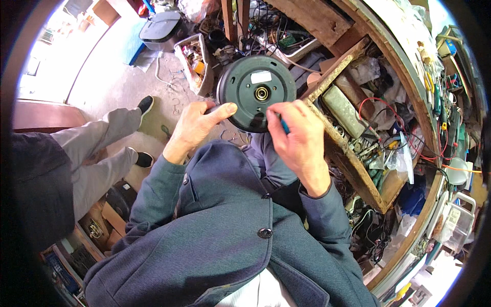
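A round, dark electric kettle base (239, 88) is held up with its underside toward me. Its centre has a brass-coloured ring connector, with small screw holes around it and a white label above. My left hand (197, 128) grips the lower left rim, the thumb lying on the face. At the lower right, my right hand (303, 140) is closed around a screwdriver (285, 126). Only part of its blue handle shows, and its tip is hidden or too small to make out. The right fingertips are close to the underside near a lower screw hole.
On my right stands a wooden workbench (353, 161) with a tray-like frame full of parts and wires. A white bin (197, 84) of scraps and a black lidded container (161, 30) are on the floor ahead. Another person's legs (99, 133) extend at the left.
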Tool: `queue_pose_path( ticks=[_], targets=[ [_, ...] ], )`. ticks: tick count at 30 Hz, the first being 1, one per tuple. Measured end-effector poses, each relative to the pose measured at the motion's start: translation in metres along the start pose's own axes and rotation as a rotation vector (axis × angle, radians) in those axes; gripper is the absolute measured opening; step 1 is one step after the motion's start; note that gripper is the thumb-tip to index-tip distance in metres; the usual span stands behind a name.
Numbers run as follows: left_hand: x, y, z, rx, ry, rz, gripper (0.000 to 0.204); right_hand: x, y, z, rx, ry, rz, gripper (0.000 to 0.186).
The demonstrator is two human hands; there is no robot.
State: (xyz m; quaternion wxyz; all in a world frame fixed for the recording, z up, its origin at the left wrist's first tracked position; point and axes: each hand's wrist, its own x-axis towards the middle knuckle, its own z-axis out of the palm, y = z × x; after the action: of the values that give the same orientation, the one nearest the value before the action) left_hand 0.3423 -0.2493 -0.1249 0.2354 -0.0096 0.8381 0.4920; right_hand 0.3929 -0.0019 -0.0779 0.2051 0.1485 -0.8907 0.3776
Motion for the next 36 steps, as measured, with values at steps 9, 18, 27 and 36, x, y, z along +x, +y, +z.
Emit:
queue_pose_path(
  ticks=[9,18,27,36],
  targets=[
    [-0.006,0.012,-0.001,0.005,0.021,0.026,0.062,-0.004,-0.005,0.017,-0.296,-0.051,-0.119,0.014],
    [-0.007,0.012,0.001,0.033,0.084,0.017,0.075,0.001,-0.012,0.020,-0.330,-0.142,0.009,0.014],
    [-0.003,0.007,0.002,0.039,0.057,0.031,0.074,0.006,0.002,0.017,-0.121,-0.029,0.037,0.021],
    [-0.009,0.012,0.003,-0.009,0.068,0.063,0.074,0.010,-0.005,-0.011,0.249,-0.038,0.081,0.035]
  ],
)
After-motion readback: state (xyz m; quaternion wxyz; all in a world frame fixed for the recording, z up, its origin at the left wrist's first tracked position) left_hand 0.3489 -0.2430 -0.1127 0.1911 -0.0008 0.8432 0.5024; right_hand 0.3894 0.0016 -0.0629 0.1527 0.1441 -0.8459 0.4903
